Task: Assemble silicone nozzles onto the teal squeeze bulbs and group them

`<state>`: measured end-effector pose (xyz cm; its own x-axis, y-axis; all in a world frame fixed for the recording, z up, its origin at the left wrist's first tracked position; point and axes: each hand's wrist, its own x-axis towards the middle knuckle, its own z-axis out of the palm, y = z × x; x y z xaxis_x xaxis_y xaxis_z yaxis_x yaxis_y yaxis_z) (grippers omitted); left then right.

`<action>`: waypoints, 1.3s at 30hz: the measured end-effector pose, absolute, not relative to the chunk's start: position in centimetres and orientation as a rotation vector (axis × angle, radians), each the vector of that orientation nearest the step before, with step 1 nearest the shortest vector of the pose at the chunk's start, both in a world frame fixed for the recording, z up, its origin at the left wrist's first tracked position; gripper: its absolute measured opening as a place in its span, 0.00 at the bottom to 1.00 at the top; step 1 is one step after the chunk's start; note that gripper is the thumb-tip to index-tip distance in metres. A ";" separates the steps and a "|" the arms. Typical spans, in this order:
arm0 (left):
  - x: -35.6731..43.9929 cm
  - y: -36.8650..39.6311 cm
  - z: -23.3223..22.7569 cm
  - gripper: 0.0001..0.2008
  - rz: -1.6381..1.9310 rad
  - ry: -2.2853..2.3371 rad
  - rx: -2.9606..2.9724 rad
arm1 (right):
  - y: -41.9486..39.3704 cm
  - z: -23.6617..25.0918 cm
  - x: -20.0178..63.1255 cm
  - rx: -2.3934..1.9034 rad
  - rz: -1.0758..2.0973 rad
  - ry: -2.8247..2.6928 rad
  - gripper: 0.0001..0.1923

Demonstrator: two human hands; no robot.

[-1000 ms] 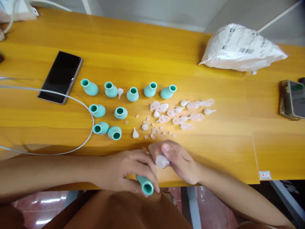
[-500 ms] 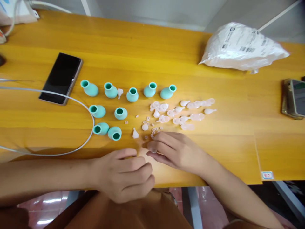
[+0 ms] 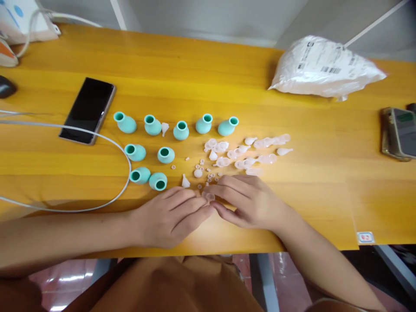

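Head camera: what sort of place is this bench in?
Probably a small hand-assembly desk, not a factory line: a wooden table with rows of teal rubber bulbs, loose translucent tips, a sealed parts bag and a phone.

Phone [image 3: 87, 110], cable [image 3: 97, 138], white bag [image 3: 321, 67]

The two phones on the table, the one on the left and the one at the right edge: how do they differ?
The left phone lies fully in view, its dark screen blank, tilted on the table, with a white cable curving just below it. The right phone is cut off by the frame edge, sits in a brownish case, and its screen looks greyish. Both lie flat, away from the left hand and right hand.
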<state>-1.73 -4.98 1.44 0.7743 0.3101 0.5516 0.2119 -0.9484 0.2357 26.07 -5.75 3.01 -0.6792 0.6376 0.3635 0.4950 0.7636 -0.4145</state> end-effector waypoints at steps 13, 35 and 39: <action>-0.8 -4.6 1.5 0.11 1.007 0.308 2.948 | -3.8 2.7 28.3 -0.830 0.091 -2.134 0.10; -2.6 -4.8 1.7 0.15 0.862 0.334 2.540 | -4.6 0.4 29.0 -0.833 0.078 -1.738 0.16; -2.7 -4.6 1.6 0.11 0.805 0.344 2.441 | -5.6 1.4 27.6 -0.738 0.155 -1.889 0.11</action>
<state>-2.67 -4.55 1.56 0.7886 0.3933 0.4726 0.0693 -0.8206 0.5673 27.57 -5.57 1.37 -0.2562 0.5558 0.7909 0.4197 0.8010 -0.4270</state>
